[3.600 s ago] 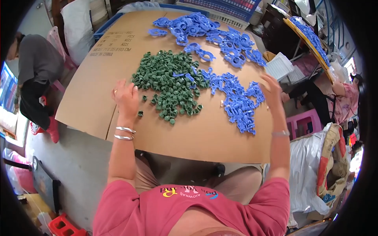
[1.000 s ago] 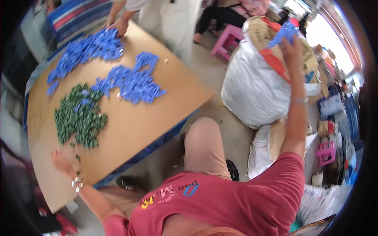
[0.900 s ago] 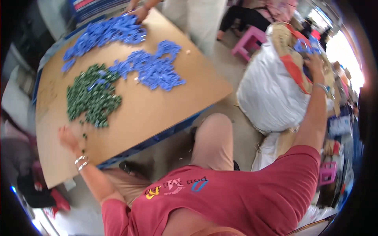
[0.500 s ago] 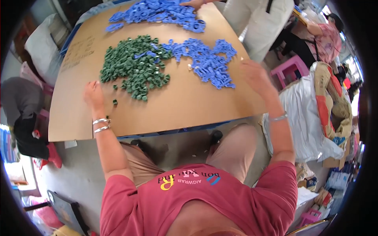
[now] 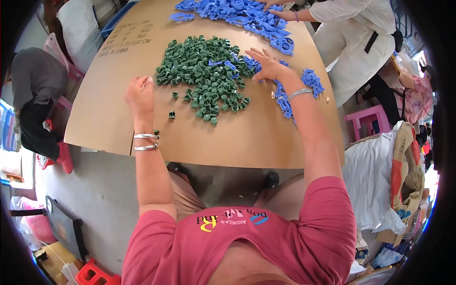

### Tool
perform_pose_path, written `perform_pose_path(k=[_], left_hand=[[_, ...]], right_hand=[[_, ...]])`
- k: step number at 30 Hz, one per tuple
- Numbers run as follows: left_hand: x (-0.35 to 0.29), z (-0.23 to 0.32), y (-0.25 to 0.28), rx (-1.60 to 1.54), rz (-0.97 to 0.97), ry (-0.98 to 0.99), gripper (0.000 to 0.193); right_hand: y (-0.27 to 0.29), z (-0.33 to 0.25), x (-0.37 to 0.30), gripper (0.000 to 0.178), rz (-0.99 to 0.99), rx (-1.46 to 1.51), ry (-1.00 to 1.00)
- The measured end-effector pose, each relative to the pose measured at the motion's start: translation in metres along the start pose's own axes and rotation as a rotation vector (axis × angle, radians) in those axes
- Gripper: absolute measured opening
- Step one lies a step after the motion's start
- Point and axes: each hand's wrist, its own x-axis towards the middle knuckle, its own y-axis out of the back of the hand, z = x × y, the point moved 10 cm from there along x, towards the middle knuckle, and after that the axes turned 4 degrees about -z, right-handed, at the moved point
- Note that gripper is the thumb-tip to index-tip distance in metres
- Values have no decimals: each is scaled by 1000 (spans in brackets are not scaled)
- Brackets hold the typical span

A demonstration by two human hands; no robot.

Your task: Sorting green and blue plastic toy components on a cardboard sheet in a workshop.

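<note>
On the cardboard-covered table [image 5: 102, 114] lies a heap of small green plastic pieces [image 5: 202, 71], with a few blue bits mixed in at its right side. My left hand [image 5: 139, 96] is closed beside the heap's left edge; what its fingers hold, if anything, is hidden. Over the small blue plastic pieces [image 5: 312, 81] to the right of the green heap, my right hand [image 5: 269, 65] reaches with its fingers spread. The hand and forearm cover part of these blue pieces. One green piece [image 5: 172, 114] sits apart, near the front of the heap.
Larger blue plastic parts [image 5: 237, 12] are piled at the far side, where another person's hands [image 5: 281, 13] touch them. At the right are a pink stool [image 5: 368, 118] and a white sack [image 5: 368, 166]. Someone in dark clothes [image 5: 40, 80] is at the left.
My right hand has swung left from beyond the blue pieces to over them, near the green heap. My left hand stays closed beside the green heap. The whole view has shifted.
</note>
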Motion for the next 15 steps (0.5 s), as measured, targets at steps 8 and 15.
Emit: perform_pose_path(k=[8,15], left_hand=[[2,-7,5,-8,14,29,22],[-2,-3,-2,-80,-45,1,23]], right_hand=[[-11,11,-13,61,6,-112,15],[2,19,-61,55,105,-292,-80]])
